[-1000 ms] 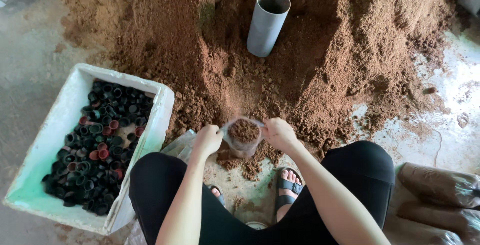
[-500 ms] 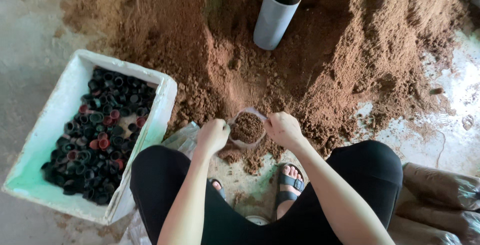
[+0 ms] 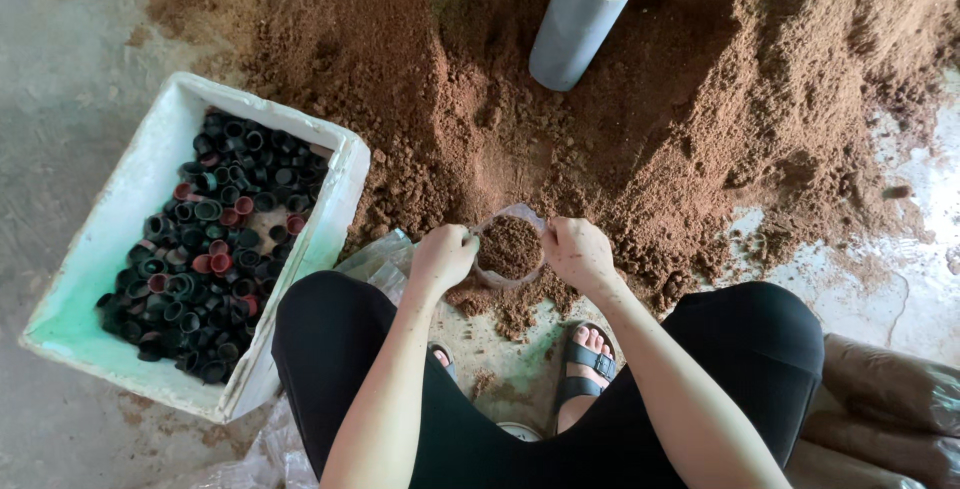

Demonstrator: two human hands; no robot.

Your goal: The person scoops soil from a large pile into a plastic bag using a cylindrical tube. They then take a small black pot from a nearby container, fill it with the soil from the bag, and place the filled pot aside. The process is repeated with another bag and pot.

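- Nearest the camera, above the knees, the left hand (image 3: 443, 256) and right hand (image 3: 577, 252) each pinched one side of the mouth of a small clear bag (image 3: 509, 246), holding it open; the bag was full of brown soil.
- On the floor at the left stood a white foam box (image 3: 120, 239) of black and red caps (image 3: 215, 239).
- Beyond the hands rose the soil heap (image 3: 400, 79).
- Farthest, a grey pipe (image 3: 580, 19) stood tilted in the heap.

Bare arms, black trousers, dark sandals

2 forearms bare to the elbow, no sleeves showing; left hand (image 3: 443, 255) and right hand (image 3: 578, 252) wear no gloves, rings not discernible. Black trousers (image 3: 740, 349) cover both legs. At 6 o'clock, a dark sandal (image 3: 583, 364) with 2 straps.
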